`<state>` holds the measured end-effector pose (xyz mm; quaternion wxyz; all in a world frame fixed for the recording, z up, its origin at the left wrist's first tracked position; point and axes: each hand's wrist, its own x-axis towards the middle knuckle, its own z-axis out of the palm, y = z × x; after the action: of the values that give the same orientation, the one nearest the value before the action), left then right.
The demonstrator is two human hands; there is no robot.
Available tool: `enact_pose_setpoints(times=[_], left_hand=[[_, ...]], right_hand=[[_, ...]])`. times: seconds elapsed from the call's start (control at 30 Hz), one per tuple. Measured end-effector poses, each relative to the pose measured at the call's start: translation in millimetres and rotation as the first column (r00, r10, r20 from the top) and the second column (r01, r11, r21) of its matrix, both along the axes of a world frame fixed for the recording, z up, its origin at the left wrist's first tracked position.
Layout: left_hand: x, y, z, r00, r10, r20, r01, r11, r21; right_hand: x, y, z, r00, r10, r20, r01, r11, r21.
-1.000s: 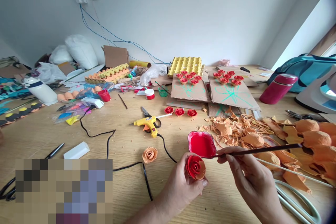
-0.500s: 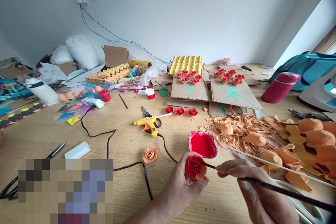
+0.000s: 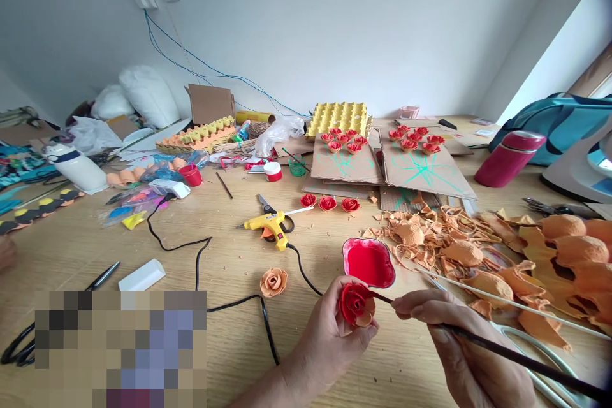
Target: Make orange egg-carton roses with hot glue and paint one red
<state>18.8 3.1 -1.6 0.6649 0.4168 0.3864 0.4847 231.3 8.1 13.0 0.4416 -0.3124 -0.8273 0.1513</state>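
Between the fingers of my left hand (image 3: 335, 331) is an egg-carton rose (image 3: 354, 306), mostly painted red, with bare orange showing on its lower right petals. My right hand (image 3: 463, 338) grips a dark-handled paintbrush (image 3: 516, 354), and the brush tip touches the rose's upper right edge. Just beyond both hands sits a dish of red paint (image 3: 368, 262). An unpainted orange rose (image 3: 274, 282) lies on the table to the left. Farther back, red roses (image 3: 327, 203) stand in a short row.
A yellow glue gun (image 3: 270, 226) lies beside scissors (image 3: 266, 205), its black cord crossing the table. Orange carton scraps (image 3: 459, 255) spread at right. Cardboard sheets (image 3: 425, 169) carry several red roses. A red bottle (image 3: 509, 158) stands at back right. Another person's hand (image 3: 6, 252) shows at far left.
My right hand and the brush have shifted slightly left. The rose stays in my left hand in nearly the same place, with the brush tip still against it.
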Motion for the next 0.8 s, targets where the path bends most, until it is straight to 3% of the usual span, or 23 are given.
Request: enact_pose_setpoints(times=[0.17, 0.37, 0.47, 0.63, 0.8], left_hand=[[-0.6, -0.9, -1.4, 1.000, 0.003, -0.013, -0.003, 1.000, 0.003], [0.3, 1.0, -4.9, 1.000, 0.018, 0.001, -0.018, 0.999, 0.043], [0.2, 1.6, -7.1, 1.000, 0.027, 0.000, -0.027, 0.998, 0.050], [-0.3, 1.2, -6.0, 1.000, 0.020, -0.015, -0.019, 1.000, 0.021], [-0.3, 1.7, -4.9, 0.999, 0.031, -0.033, -0.031, 0.999, 0.014]], right_hand=[[1.4, -2.0, 0.7, 0.999, -0.015, -0.035, 0.014, 1.000, -0.013], [-11.9, 1.2, 17.6, 0.994, 0.108, 0.011, -0.108, 0.994, -0.020], [-14.2, 2.7, 21.3, 0.994, 0.103, 0.035, -0.103, 0.995, 0.012], [-5.0, 1.5, 13.4, 0.999, 0.037, 0.015, -0.038, 0.997, 0.063], [2.5, -3.3, 4.6, 1.000, -0.008, 0.004, 0.008, 1.000, 0.012]])
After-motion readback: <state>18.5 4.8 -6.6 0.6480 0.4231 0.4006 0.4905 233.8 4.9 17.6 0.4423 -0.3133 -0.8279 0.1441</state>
